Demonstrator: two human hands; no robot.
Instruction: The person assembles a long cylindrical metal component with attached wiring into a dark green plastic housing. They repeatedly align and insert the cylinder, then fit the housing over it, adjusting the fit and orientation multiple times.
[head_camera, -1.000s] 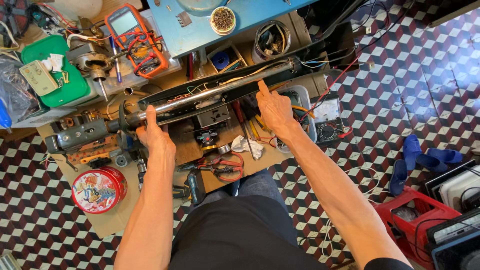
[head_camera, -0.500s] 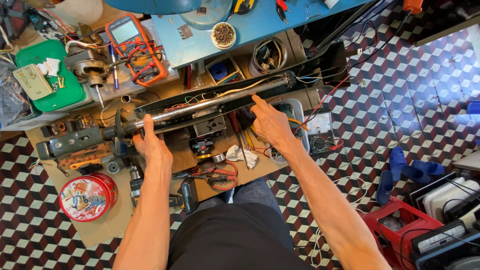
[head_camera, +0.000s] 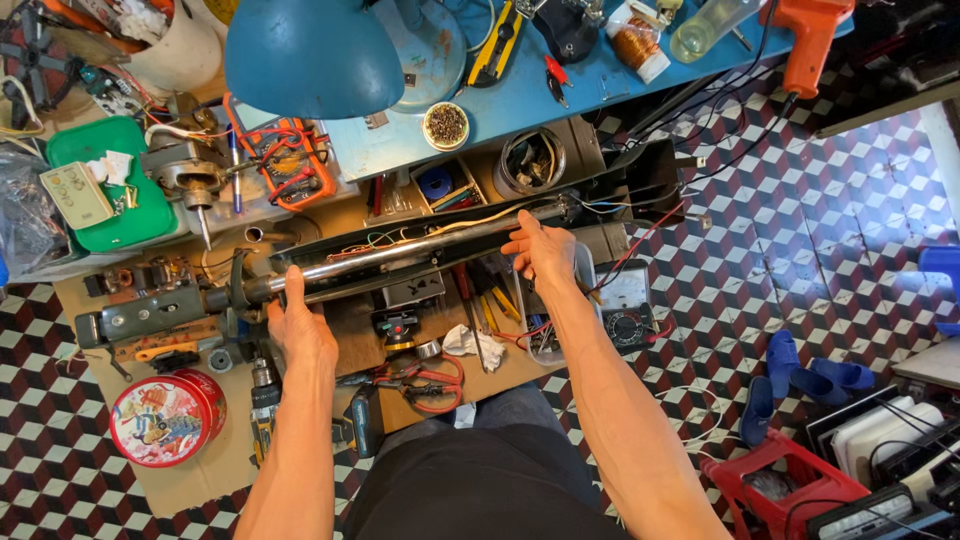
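Note:
A long black housing with a shiny metal tube (head_camera: 420, 252) and coloured wires inside lies across the low workbench (head_camera: 220, 470). My left hand (head_camera: 300, 325) grips the tube's left end, thumb up against it. My right hand (head_camera: 545, 255) rests on the housing's right part, fingers curled over its near edge. Under the housing lie red-handled pliers (head_camera: 425, 380) and a crumpled white tissue (head_camera: 475, 343).
A blue lamp (head_camera: 315, 55) hangs over a blue table (head_camera: 520, 95). An orange multimeter (head_camera: 285, 160), a green tray (head_camera: 110, 180), a round red tin (head_camera: 160, 418), a cordless drill (head_camera: 265, 405), a black meter (head_camera: 625, 300), a red crate (head_camera: 775, 490) and blue slippers (head_camera: 795, 365) surround me.
The view has tipped so the bench sits lower in frame and the blue lamp appears. Both hands stay on the long housing, the right one now further over its edge.

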